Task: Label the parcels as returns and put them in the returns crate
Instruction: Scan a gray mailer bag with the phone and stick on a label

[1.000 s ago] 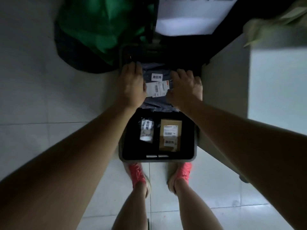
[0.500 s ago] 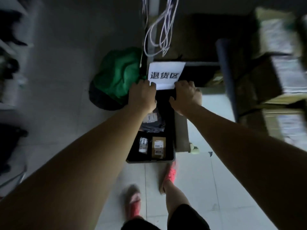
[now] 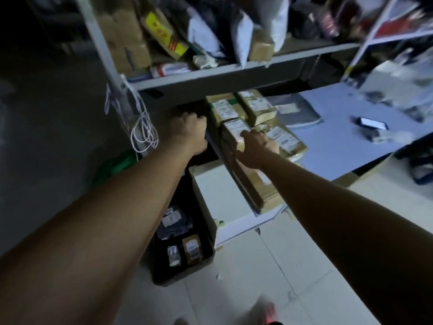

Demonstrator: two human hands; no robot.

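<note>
Dim grey metal shelves (image 3: 210, 75) stand behind the black plastic crate (image 3: 161, 276) on the floor. A moment ago both hands were low over that crate. Now they are up at the blue table (image 3: 339, 137), above and right of the crate. The grey bag (image 3: 173, 228) and two small parcels (image 3: 192, 248) lie inside it, so a new one is likely next. The right hand (image 3: 255, 147) grips the brown cardboard box (image 3: 234, 127) at the table edge. The left hand (image 3: 187, 129) is curled beside it; if it holds anything cannot be told.

Head-height view, forward and down
</note>
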